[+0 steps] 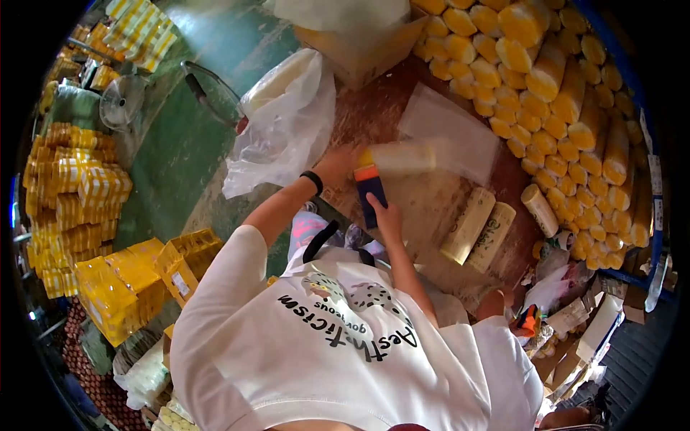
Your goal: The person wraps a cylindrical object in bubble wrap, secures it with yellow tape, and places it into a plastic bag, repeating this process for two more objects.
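Observation:
My left hand (341, 165), with a black band at the wrist, is closed at the near end of a cream-coloured roll (402, 156) with a yellow end. Hand and roll are both blurred by motion, and the fingers are mostly hidden. My right hand (385, 215) grips a dark blue block-shaped tool with an orange end (366, 190); its exact kind I cannot make out. The orange end lies close under the roll. To the right, two wrapped rolls with dark printing (490, 237) lie side by side on the floor.
Translucent plastic sheets (449, 133) lie beyond the roll, and a crumpled white bag (284, 118) at upper left. Rolls with yellow ends (539, 108) are stacked high on the right. Yellow-taped parcels (118, 287) stand on the left. A carton (359, 54) stands ahead.

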